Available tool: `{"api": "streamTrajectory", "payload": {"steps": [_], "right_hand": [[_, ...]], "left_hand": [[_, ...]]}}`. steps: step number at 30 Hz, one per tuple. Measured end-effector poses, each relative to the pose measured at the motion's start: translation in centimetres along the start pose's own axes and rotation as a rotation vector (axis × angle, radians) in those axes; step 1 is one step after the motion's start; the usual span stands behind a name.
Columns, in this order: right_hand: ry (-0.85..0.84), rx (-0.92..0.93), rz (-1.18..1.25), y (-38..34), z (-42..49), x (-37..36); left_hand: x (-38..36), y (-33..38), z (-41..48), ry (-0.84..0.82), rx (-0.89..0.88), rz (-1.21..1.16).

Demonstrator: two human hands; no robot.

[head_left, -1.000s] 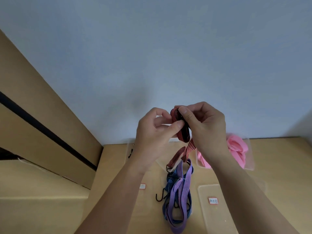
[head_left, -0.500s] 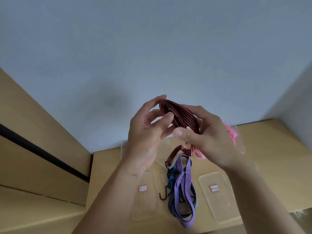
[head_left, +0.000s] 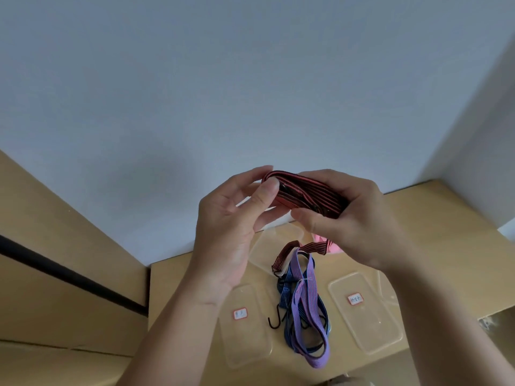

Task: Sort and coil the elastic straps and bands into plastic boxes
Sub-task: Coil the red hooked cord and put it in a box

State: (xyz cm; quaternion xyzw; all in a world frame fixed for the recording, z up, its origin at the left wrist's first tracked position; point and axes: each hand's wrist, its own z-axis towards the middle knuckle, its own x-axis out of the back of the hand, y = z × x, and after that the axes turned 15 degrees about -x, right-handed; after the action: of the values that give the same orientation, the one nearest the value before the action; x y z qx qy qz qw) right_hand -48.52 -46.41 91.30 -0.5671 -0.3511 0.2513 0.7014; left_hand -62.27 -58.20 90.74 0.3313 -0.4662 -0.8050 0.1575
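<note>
Both forearms raised before wall (head_left: pixel 250 79), hands close together above table (head_left: pixel 446 232). Right hand (head_left: pixel 354 218) curls fingers over red strap coil (head_left: pixel 309 196), thumb under it. Left hand (head_left: pixel 231 227) half open, pinches coil's left end between thumb and index finger. Red tail (head_left: pixel 288 250) hangs from coil down to pile.

On table:
- 1 purple strap (head_left: pixel 303 302) tangled with 1 blue strap (head_left: pixel 284 295)
- 1 black hook (head_left: pixel 274 322)
- 1 pink band (head_left: pixel 333 248), mostly hidden
- 3 clear plastic pieces: left box (head_left: pixel 250 344) and right box (head_left: pixel 370 327), each with 1 label, and back box (head_left: pixel 274 242)

Small red-bordered white label (head_left: pixel 240 313) on left clear lid (head_left: pixel 250 346) at six o'clock, matching second label (head_left: pixel 355 299) on right clear lid (head_left: pixel 373 330) at five o'clock, handwriting on both too small to read
</note>
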Motion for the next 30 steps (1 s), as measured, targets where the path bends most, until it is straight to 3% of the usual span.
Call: {"api": "streamTrajectory", "payload": {"steps": [9, 15, 21, 26, 30], "right_hand": [[-0.023, -0.005, 0.149, -0.2, 0.4, -0.5], [-0.064, -0.048, 0.048, -1.1, 0.5, 0.3], [-0.149, -0.086, -0.037, -1.9, 0.3, 0.6], [-0.142, -0.027, 0.051, -1.9, 0.3, 0.5], [-0.042, 0.048, 0.008, -1.4, 0.4, -0.5]], "left_hand": [[0.8, 1.6, 0.1, 0.000, 0.024, -0.052], [2.4, 2.7, 0.3, -0.357, -0.163, 0.273], [2.8, 3.8, 1.4, -0.584, -0.265, 0.527], [2.5, 3.8, 2.0, -0.548, -0.148, 0.364], [1.5, 3.0, 2.1, -0.390, -0.055, 0.140]]}}
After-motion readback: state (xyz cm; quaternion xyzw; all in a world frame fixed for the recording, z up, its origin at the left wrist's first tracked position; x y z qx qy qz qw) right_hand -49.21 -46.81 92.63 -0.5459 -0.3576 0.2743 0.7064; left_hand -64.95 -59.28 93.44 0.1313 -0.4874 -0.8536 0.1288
